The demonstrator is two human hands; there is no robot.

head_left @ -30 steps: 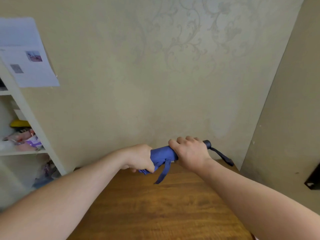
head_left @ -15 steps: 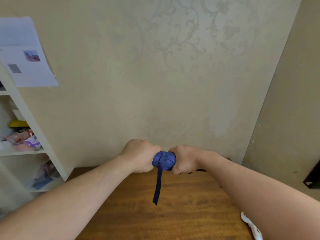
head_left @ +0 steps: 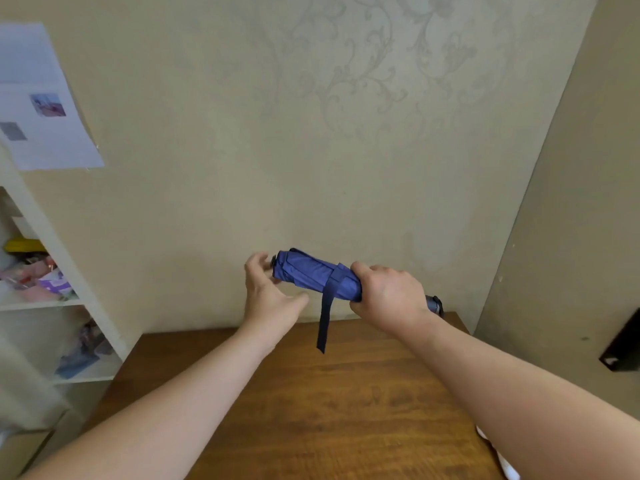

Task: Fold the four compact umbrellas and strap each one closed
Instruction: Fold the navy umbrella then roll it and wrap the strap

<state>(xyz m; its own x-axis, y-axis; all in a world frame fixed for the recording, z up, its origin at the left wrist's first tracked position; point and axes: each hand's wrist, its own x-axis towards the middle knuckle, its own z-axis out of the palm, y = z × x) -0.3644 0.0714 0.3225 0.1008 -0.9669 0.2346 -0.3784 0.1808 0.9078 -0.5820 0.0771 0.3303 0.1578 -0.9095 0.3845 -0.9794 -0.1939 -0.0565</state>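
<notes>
One blue umbrella (head_left: 311,277) shows, folded down into a short roll and held in the air above the far edge of the wooden surface (head_left: 322,410), close to the patterned wall (head_left: 311,133). It lies nearly level, its capped tip pointing left and a little upward, its dark handle end (head_left: 435,304) poking out to the right and slightly lower. The cloth is gathered in loose pleats, and a darker blue strap (head_left: 325,318) crosses the roll near its middle and hangs straight down with its free end loose, so the roll is not fastened. Beyond the left edge of the surface stands a white shelf (head_left: 52,299) with a yellow thing, some pinkish packets and other blurred clutter on its boards, and a printed sheet of paper (head_left: 41,109) hangs above it. Past the right edge, against the side wall, sits a black object (head_left: 623,348) that is too cut off to name, and something white (head_left: 498,455) peeks out under the right forearm near the surface's near right corner. The right hand (head_left: 388,296) is wrapped round the roll's handle end, knuckles up, gripping it firmly. The left hand (head_left: 270,296) is released, fingers spread and gently curved just beside the tip, thumb pointing toward the strap; whether a fingertip touches the cap cannot be told.
</notes>
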